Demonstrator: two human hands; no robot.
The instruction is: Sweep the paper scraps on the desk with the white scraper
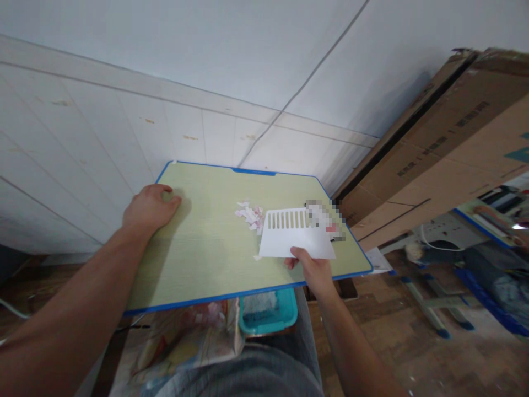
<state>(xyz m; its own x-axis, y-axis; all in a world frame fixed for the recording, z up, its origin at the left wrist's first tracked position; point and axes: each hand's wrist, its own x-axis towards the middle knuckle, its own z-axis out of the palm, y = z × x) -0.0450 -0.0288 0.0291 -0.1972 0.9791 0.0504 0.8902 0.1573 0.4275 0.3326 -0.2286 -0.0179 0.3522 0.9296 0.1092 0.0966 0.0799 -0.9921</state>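
From the worktop's (202,237) middle, a broad passage runs between 11 and 7 o'clock, bounded by the left hand (151,209) at 10 and the paper scraps (253,217) just off centre at 12. A narrower lane follows the far edge, beneath the wall (219,132). The white slotted sheet (295,241) blocks 3, the right hand (308,266) 4; cardboard boxes (417,149) crowd 2, beyond the edge.

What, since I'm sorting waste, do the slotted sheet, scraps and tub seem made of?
Slotted sheet: smooth, matte plastic or stiff card, I can't tell; flat though held at one edge. Scraps: probably matte paper, with thin, ragged edges. Tub: likely plastic, slightly glossy, with smoothly rounded corners.
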